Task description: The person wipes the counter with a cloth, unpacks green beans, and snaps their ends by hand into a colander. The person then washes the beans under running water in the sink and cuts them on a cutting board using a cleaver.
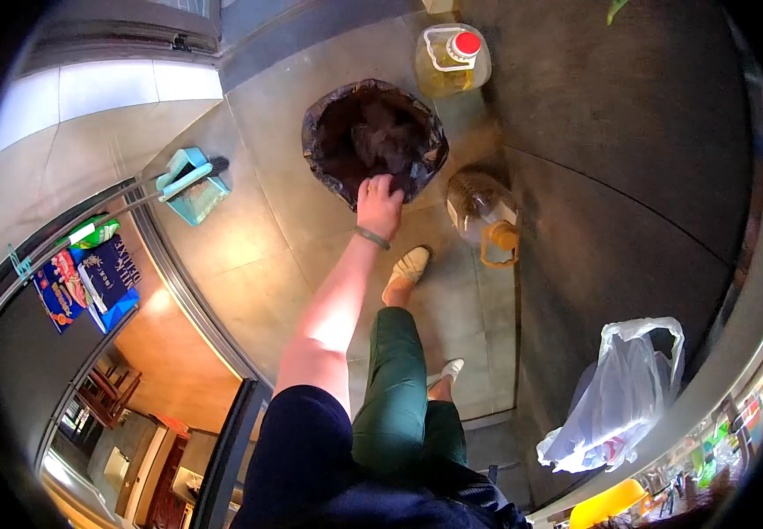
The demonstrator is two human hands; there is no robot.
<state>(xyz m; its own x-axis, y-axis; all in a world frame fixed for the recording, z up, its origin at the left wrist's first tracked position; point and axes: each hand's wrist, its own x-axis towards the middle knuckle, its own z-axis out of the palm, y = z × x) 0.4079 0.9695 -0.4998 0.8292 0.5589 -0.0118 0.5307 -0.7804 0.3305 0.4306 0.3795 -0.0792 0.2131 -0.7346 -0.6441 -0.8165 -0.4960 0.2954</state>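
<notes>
My left hand [379,210] reaches down to the near rim of a round bin [320,145] lined with a black bag. Its fingers are bent together at the liner's edge, and what they hold, if anything, is too small to tell. A bracelet circles the wrist. Dark crumpled bag material shows inside the bin. To the right of the hand, a large clear bottle [478,207] with an orange-yellow cap and handle stands on the floor. My right hand does not show.
An oil jug [452,75] with a red cap stands behind the bin. At left are a blue dustpan [196,198] and a doorway frame [196,300]. A white plastic bag [619,397] hangs at lower right beside the dark cabinet [610,238].
</notes>
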